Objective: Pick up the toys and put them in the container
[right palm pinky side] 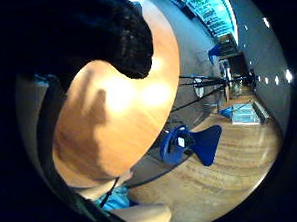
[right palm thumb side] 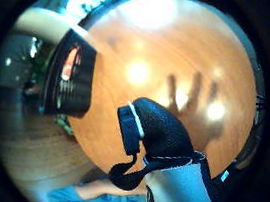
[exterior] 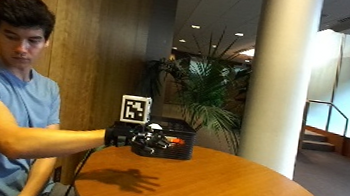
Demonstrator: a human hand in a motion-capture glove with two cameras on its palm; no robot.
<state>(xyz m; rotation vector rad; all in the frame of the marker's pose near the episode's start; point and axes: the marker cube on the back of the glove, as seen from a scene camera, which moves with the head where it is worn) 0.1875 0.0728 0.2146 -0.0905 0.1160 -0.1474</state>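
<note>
One hand: the gloved right hand (exterior: 141, 139) hangs above the round wooden table (exterior: 230, 195), palm down, fingers spread and relaxed, grasping nothing.
Shadow: a spread-finger shadow (exterior: 126, 178) lies on the tabletop below the hand, near the table's left edge.
Container: a black slatted container (exterior: 173, 140) stands on the far left part of the table, just behind the hand.
Toy: something orange-red (exterior: 176, 140) shows at the container's near wall beside the fingertips; whether it lies inside cannot be told.
Chair: a blue chair (right palm pinky side: 190, 144) stands on the floor beyond the table's edge.
</note>
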